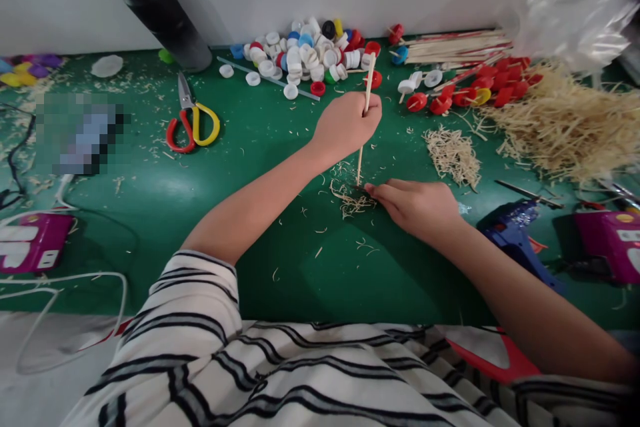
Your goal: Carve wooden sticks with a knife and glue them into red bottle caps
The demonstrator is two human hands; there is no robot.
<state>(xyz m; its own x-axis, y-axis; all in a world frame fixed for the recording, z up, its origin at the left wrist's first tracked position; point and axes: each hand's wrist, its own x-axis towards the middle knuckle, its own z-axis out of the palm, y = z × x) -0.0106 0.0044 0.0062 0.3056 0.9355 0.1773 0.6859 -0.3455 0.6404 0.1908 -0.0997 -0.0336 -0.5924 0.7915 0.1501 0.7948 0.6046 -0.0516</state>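
Observation:
My left hand point(345, 125) is closed around a wooden chopstick point(370, 77), which stands nearly upright with its lower tip at the green tabletop point(260, 213). Pinched in the fingers of my right hand point(423, 207) is a small dark blade point(358, 187), mostly hidden, lying against the foot of the chopstick. Thin curled wood shavings point(353, 205) lie around the tip and under the blade.
Plastic bottle caps point(300, 57) are heaped by the wall. Scissors point(193, 117) and a black bottle point(160, 13) stand left. On the right are chopsticks point(450, 49), red caps with sticks point(500, 80), shaving piles point(453, 155), a blue glue gun point(515, 233) and a plastic bag point(583, 7).

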